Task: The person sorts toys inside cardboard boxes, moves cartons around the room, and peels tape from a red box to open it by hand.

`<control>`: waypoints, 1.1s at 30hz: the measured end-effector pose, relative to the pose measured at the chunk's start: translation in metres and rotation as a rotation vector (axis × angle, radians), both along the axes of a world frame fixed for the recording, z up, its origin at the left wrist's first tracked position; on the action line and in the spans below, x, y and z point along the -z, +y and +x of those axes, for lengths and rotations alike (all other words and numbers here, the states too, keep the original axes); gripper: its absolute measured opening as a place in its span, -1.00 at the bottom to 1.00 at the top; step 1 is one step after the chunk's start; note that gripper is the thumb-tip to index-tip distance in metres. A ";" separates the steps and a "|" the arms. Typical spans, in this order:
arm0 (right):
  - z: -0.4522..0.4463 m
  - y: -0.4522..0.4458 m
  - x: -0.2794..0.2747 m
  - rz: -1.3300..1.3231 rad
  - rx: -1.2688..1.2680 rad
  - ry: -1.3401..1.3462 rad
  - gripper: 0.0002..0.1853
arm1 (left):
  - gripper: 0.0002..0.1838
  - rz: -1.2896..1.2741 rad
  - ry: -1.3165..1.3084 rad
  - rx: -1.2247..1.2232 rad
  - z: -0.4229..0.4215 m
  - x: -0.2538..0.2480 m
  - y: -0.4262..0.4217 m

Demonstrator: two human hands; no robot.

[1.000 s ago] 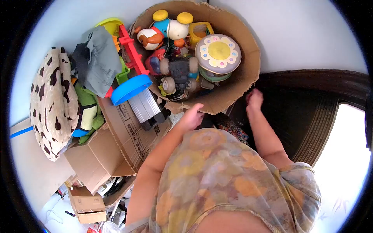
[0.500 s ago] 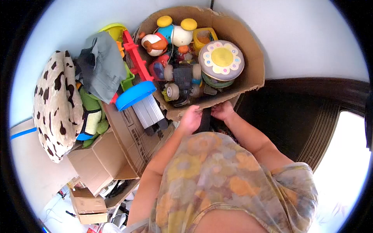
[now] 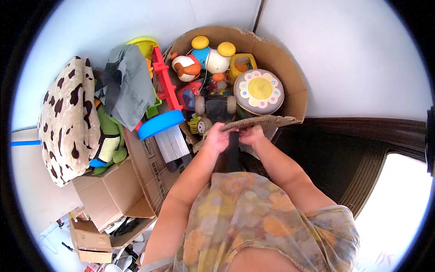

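Observation:
A torn cardboard box [image 3: 293, 93] full of toys stands in the corner before me. My left hand [image 3: 218, 137] is closed on its near edge, the thumb on top and the fingers underneath. Close by on the right, my right hand [image 3: 252, 135] grips the same edge, its fingers partly hidden below the cardboard. Inside lie a toy drum with a flower lid [image 3: 260, 91], a white and blue toy dog [image 3: 206, 61], a yellow toy piece [image 3: 241, 63] and a dark toy car [image 3: 216, 106]. The near flap hides part of the car and the drum.
Left of the box are a red plastic rail [image 3: 165, 79], a blue ring [image 3: 161, 124], grey cloth [image 3: 131, 86], a silver panel [image 3: 172, 144] and a spotted plush cushion [image 3: 65, 118]. More cardboard boxes [image 3: 115, 192] stand lower left. Dark wooden furniture [image 3: 326, 145] is at right.
The near edge of the box has come up and inward, covering more of the toy car and the drum. My hands are slightly closer together. The whole view has shifted a little.

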State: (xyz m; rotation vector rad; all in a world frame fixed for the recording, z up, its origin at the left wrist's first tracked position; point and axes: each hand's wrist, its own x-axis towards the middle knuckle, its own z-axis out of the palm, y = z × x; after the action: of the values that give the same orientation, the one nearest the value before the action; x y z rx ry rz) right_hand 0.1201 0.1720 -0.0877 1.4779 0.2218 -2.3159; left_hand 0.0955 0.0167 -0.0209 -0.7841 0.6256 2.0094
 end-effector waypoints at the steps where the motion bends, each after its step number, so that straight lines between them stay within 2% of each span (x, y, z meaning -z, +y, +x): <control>1: 0.003 0.003 0.001 0.007 -0.001 0.000 -0.68 | -0.71 -0.002 0.006 -0.003 0.001 0.000 0.002; 4: 0.018 0.006 0.000 0.061 0.014 -0.012 -0.69 | -0.78 -0.118 -0.143 -0.033 0.009 -0.030 0.008; 6: 0.035 0.015 0.004 0.047 -0.169 0.091 -0.65 | -0.77 -0.073 -0.138 0.010 0.021 0.006 0.000; 7: 0.037 0.011 -0.022 0.072 -0.193 -0.032 -0.60 | -0.76 -0.029 -0.134 0.063 0.026 0.011 -0.002; 8: 0.042 0.010 -0.037 0.073 -0.209 -0.034 -0.60 | -0.76 -0.027 -0.136 0.048 0.033 0.017 -0.004; 10: 0.055 0.012 -0.053 0.141 -0.245 -0.018 -0.53 | -0.74 -0.175 -0.182 0.197 0.046 0.013 -0.001; 12: 0.067 0.017 -0.044 0.128 -0.296 0.065 -0.47 | -0.71 -0.197 -0.183 0.237 0.060 0.016 -0.002; 14: 0.072 0.017 -0.052 0.147 -0.244 0.035 -0.48 | -0.57 -0.176 -0.123 0.262 0.070 0.018 -0.004; 15: 0.074 0.019 -0.053 0.148 -0.249 0.029 -0.48 | -0.57 -0.174 -0.129 0.257 0.072 0.013 -0.005; 17: 0.079 0.025 -0.055 0.166 -0.299 0.070 -0.51 | -0.32 -0.137 -0.054 0.320 0.074 0.001 -0.007; 18: 0.079 0.026 -0.058 0.167 -0.303 0.067 -0.51 | -0.32 -0.134 -0.057 0.317 0.075 0.001 -0.007; 20: 0.081 0.029 -0.065 0.284 -0.526 0.093 -0.55 | -0.31 -0.179 -0.074 0.360 0.077 0.002 -0.007; 21: 0.085 0.034 -0.062 0.283 -0.529 0.089 -0.55 | -0.31 -0.178 -0.078 0.357 0.078 0.003 -0.008; 23: 0.093 0.049 -0.052 0.377 -1.074 0.077 -0.55 | -0.29 -0.172 -0.036 0.405 0.081 0.009 -0.011; 24: 0.096 0.052 -0.053 0.375 -1.078 0.075 -0.55 | -0.29 -0.171 -0.039 0.401 0.082 0.014 -0.011; 26: 0.103 0.056 -0.056 0.540 -1.774 0.370 -0.57 | -0.35 -0.180 -0.031 0.369 0.086 0.023 -0.012; 27: 0.100 0.057 -0.069 0.764 -2.135 0.844 -0.59 | -0.35 -0.177 -0.036 0.365 0.086 0.018 -0.013; 28: 0.091 0.050 -0.094 0.761 -2.141 0.842 -0.59 | -0.39 -0.191 -0.025 0.370 0.084 0.009 -0.013; 30: 0.067 0.027 -0.158 0.517 -2.342 0.968 -0.62 | -0.43 -0.201 -0.015 0.367 0.084 0.005 -0.013; 32: 0.041 0.016 -0.195 0.530 -2.227 1.158 -0.64 | -0.58 -0.241 -0.024 0.331 0.086 0.006 -0.012; 33: 0.031 0.013 -0.195 0.372 -1.967 1.026 -0.66 | -0.58 -0.237 -0.025 0.324 0.087 0.010 -0.012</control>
State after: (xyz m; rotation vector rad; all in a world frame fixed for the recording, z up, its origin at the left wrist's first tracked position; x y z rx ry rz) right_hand 0.1514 0.1854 0.1073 -0.3351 1.4957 -0.9410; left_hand 0.1824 0.0048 -0.0304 -0.7884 0.9257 1.6471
